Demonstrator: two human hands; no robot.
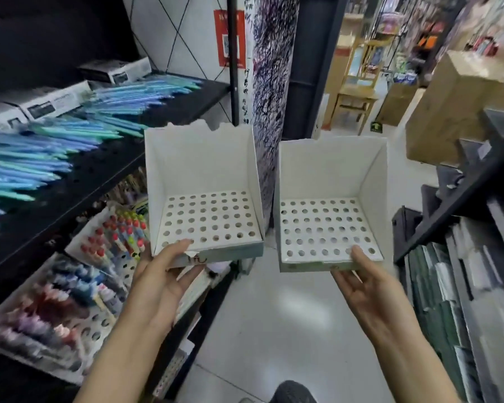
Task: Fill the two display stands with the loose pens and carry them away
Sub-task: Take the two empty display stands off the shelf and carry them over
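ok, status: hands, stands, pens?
Left hand holds left stand; right hand holds right stand. Both stands empty. Loose pens on shelf, left.

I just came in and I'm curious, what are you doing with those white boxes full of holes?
A person is holding two white display stands over the shop floor, one in each hand. The left hand grips the front edge of the left stand, and the right hand grips the right stand. All the holes in both stands are empty. The loose blue and green pens lie in a pile on the black shelf to the left, so filling has not started.
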